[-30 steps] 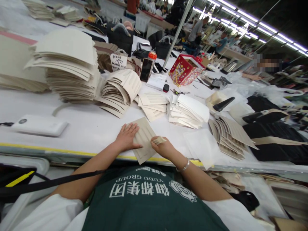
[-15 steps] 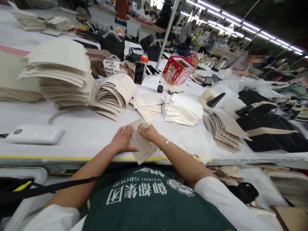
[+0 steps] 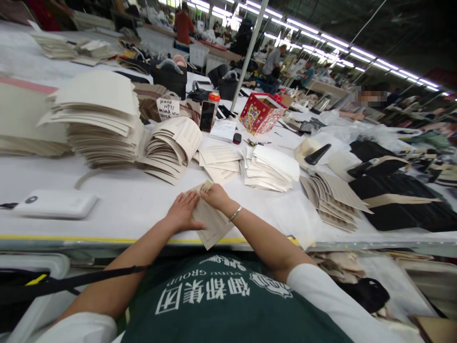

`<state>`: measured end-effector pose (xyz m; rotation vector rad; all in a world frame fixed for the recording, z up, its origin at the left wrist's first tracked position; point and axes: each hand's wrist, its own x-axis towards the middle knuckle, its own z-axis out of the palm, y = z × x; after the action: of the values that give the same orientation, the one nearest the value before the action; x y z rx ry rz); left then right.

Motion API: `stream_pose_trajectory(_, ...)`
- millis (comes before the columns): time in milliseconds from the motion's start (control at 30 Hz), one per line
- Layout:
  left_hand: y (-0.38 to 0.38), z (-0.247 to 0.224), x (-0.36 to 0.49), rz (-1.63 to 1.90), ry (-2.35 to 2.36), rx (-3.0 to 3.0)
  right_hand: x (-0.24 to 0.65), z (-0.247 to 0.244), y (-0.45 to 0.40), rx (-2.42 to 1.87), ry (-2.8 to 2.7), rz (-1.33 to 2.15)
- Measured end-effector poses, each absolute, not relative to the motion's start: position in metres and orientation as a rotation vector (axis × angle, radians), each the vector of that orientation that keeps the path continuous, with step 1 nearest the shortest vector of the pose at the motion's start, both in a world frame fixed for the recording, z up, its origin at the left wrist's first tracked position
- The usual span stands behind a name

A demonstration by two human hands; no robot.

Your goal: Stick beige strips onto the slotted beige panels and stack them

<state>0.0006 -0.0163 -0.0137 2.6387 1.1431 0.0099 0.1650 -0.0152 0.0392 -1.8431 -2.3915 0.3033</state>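
Observation:
A beige flat panel (image 3: 213, 225) lies at the table's front edge, one corner reaching over the yellow edge strip. My left hand (image 3: 183, 212) rests flat on its left side, fingers stretched and thumb spread. Over the panel's far end, my right hand (image 3: 216, 196) is closed, its fingers curled round a small yellowish-tan piece. Only a bit of that piece shows, so its kind is unclear. Beyond my hands lie a curved stack of beige panels (image 3: 176, 143), a few loose panels (image 3: 222, 159) and a pile of white sheets (image 3: 269, 166).
A tall panel stack (image 3: 96, 100) and a white device (image 3: 56, 204) stand to the left. Behind are a phone (image 3: 206, 116), a red patterned box (image 3: 262, 113) and snips (image 3: 257, 143). Fanned panels (image 3: 330, 197) and black pieces (image 3: 400, 200) lie right. People work farther back.
The view has tilted a little. My right hand has slid slightly left over the panel's far end, closer to my left hand, which stays flat.

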Motion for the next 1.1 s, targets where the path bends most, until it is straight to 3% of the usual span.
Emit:
stream_pose_trajectory(267,-0.015,-0.014,0.001,-0.020,1.265,2.617,0.202,0.048,-0.072,-1.850,-2.338,0.682)
stream_pose_trajectory(500,-0.015,-0.008,0.006,0.034,1.367,2.697,0.153,0.042,-0.026,-1.740,-2.274,0.240)
stream_pose_trajectory(800,0.000,-0.028,0.007,0.061,1.395,2.829,0.196,0.062,-0.083,-2.077,-2.380,0.482)
stream_pose_trajectory(1100,0.005,-0.029,0.001,0.053,1.276,2.812,0.170,0.041,-0.023,-1.747,-2.289,0.275)
